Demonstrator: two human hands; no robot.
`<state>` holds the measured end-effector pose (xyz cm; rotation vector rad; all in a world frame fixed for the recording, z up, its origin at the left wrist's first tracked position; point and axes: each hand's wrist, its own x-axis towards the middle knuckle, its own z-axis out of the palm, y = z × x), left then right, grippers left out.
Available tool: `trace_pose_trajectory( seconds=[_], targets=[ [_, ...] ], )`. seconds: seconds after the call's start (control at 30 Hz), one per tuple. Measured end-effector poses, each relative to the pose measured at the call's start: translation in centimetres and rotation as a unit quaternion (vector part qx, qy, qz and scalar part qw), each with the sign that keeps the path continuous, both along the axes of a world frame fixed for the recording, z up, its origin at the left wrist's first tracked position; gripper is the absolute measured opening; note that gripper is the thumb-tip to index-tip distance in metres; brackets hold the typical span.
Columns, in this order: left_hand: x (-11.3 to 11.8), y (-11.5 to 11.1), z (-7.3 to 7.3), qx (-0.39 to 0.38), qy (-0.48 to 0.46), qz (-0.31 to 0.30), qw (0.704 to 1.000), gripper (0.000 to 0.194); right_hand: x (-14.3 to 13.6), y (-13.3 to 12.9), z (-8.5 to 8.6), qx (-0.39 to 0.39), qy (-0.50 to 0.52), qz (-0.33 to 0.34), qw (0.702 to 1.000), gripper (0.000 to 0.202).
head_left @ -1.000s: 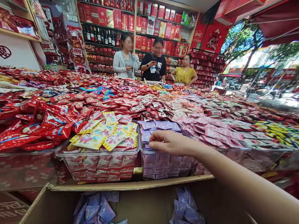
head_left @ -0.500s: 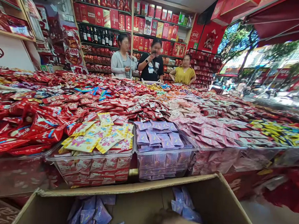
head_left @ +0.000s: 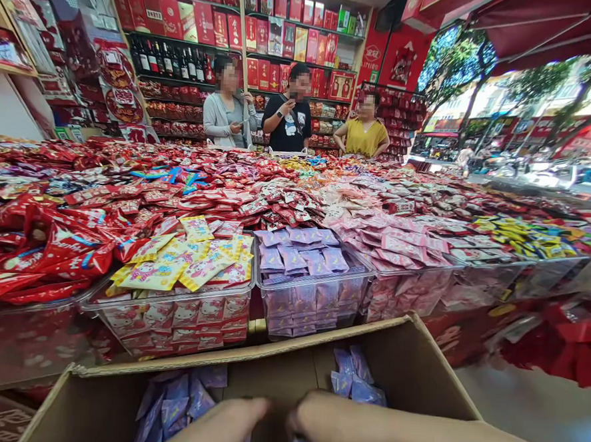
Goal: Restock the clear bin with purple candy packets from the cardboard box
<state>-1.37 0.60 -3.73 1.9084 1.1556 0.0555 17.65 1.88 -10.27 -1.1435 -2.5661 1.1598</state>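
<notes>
currently: both hands low in the carton, grip unclear

carton [head_left: 237, 363]: far edge slants up to the far right corner, just in front of the clear tub [head_left: 316, 285]. purple packets [head_left: 177, 400] lie in two groups, one toward the far left corner, one by the far wall nearer the far right corner. bare cardboard between them, and along the right wall. pale floor [head_left: 529, 409] open beyond the right edge.

left hand [head_left: 230, 424]: beside the left group; blurred, cannot tell if released or clenched. right hand [head_left: 316, 416]: fingers curled down, a bit of purple wrapper at the fingertips; cannot tell if grasped.

change: right hand was above the clear tub in the first frame, left hand out of view; both now in the carton.

labels: red wall sign [head_left: 372, 54] reads 金冠; kitten-face print on red-and-white packets [head_left: 184, 314] in the neighbouring tub.
</notes>
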Motion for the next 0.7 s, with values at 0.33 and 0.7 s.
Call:
trace_pose_trajectory(
  seconds=[0.33,0.7],
  targets=[
    [2.0,-0.2,3.1,-0.246,-0.414,0.116,0.868,0.042,0.2,0.1,9.5,-0.206,0.330,-0.239,0.890,0.025],
    [2.8,-0.6,3.5,-0.179,-0.352,0.228,0.890,0.038,1.2,0.1,10.3,-0.127,0.414,-0.238,0.869,0.020]
  ],
)
